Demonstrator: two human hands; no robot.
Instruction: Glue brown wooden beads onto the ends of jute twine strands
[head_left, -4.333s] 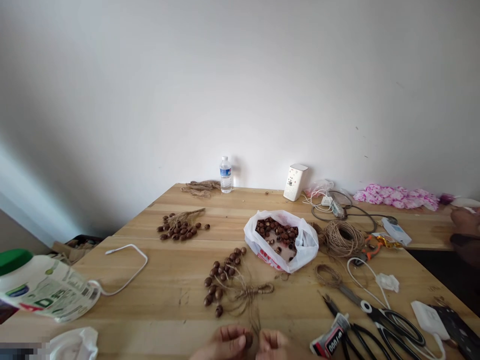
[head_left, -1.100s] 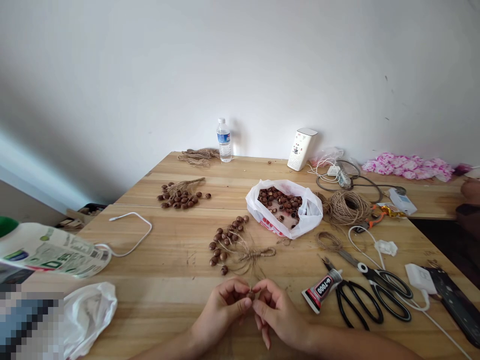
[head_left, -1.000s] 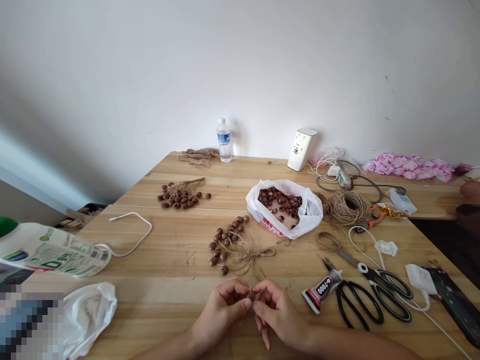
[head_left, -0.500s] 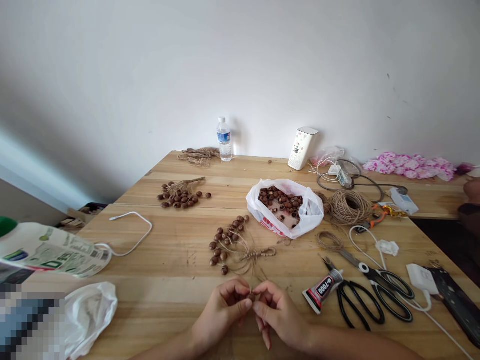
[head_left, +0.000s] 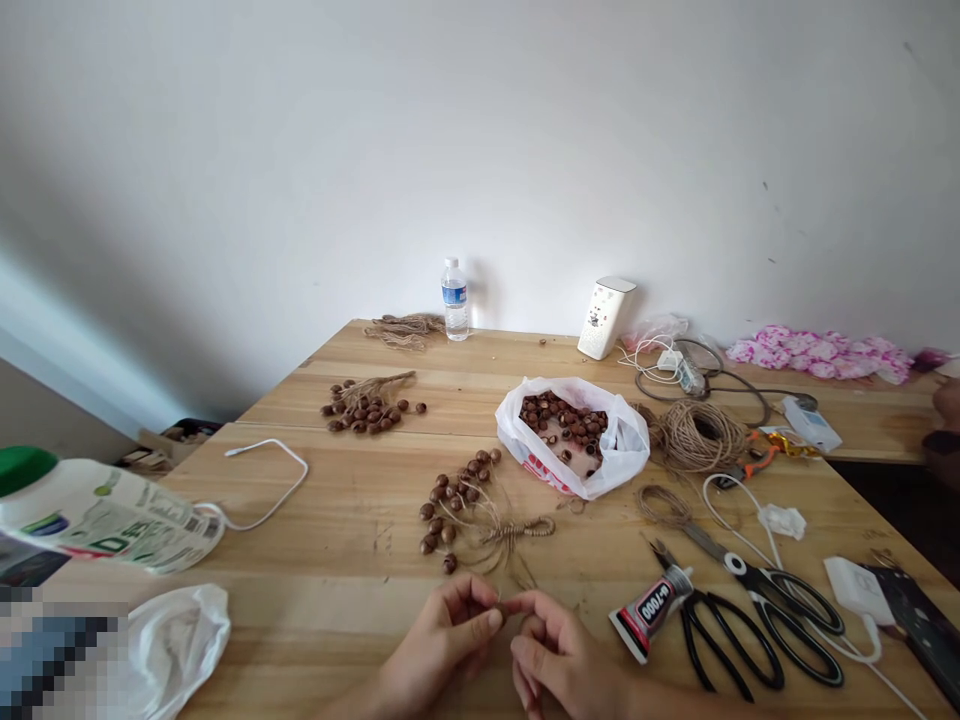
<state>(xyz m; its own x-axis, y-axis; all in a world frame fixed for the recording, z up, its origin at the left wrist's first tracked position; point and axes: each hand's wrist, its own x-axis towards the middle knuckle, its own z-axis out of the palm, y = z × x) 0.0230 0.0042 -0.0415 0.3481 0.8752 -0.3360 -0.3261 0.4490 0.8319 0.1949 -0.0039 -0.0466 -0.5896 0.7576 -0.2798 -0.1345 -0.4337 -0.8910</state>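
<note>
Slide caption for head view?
Left hand pinches a small brown piece beside the right hand, with beads on twine, an open bag and a tube nearby.

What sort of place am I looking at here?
Probably a small craft workspace, perhaps in a home: the table bears coiled twine, scissors and a bag of brown shells.

The plastic bag [head_left: 630, 445] is white with red print, the shells [head_left: 559, 410] inside it dark brown. Left-front of the bag, the nut bunch [head_left: 456, 503] is glossy brown on tan twine. Right of the bag, the twine coil [head_left: 701, 437] is tan; farther right, a bundle [head_left: 821, 353] is mottled pink and white. Behind the bag, the box [head_left: 604, 318] is white with dark markings.
</note>
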